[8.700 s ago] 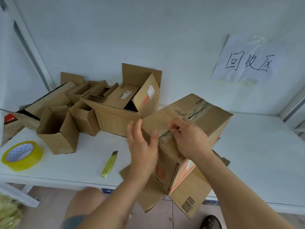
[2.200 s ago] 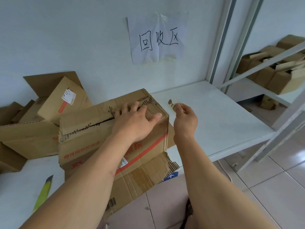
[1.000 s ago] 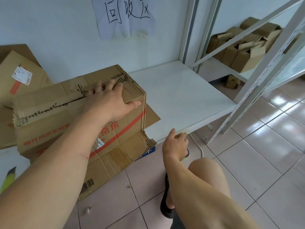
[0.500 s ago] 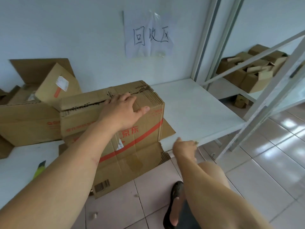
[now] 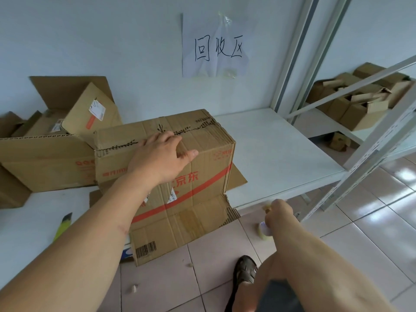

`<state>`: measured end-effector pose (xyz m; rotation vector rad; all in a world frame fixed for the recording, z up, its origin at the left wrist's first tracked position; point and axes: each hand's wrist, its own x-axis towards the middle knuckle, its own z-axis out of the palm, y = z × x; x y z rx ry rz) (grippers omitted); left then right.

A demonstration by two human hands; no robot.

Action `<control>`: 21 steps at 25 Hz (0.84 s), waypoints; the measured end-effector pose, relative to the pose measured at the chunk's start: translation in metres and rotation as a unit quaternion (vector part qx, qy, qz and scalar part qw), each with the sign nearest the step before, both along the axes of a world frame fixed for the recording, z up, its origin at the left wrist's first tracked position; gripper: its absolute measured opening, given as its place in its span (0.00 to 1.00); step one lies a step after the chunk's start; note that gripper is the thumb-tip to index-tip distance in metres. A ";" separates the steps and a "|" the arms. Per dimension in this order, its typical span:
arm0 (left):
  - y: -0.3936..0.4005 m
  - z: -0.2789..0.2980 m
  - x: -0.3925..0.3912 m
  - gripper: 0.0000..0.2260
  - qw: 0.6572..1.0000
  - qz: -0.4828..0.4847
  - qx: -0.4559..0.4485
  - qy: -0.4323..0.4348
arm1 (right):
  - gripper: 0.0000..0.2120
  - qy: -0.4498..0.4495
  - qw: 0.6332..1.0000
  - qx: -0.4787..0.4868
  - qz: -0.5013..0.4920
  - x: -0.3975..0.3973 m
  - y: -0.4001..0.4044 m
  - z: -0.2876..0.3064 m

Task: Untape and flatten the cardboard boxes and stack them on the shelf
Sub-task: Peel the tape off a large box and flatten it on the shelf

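Note:
A brown cardboard box [image 5: 202, 167] with a red stripe stands on the white shelf board [image 5: 281, 158]. Its top seam is bare and ragged, and its bottom flaps splay out over the front edge. My left hand [image 5: 162, 154] rests flat on the box top with the fingers spread. My right hand [image 5: 280, 213] hangs low, in front of and below the shelf edge. Its fingers point down and away from me, and a small tan bit shows at the fingertips. A pale wad [image 5: 262, 230] lies just under that hand.
Several open boxes [image 5: 45, 158] crowd the shelf's left end. A yellow utility knife [image 5: 63, 226] lies near the front edge. A perforated steel upright [image 5: 371, 154] stands on the right, with more boxes [image 5: 360, 104] on the neighbouring shelf. My sandalled foot [image 5: 245, 271] is on the tiled floor.
The tape strip is gone from the box's top seam. My right hand dropped from beside the box to below the shelf edge. My left hand stays on the box top.

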<state>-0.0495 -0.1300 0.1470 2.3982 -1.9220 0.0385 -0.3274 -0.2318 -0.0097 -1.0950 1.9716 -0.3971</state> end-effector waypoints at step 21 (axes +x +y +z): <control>-0.002 -0.002 0.002 0.36 1.000 -0.001 -0.010 0.019 | 0.07 -0.054 0.980 -0.144 -0.127 0.016 0.005 -0.036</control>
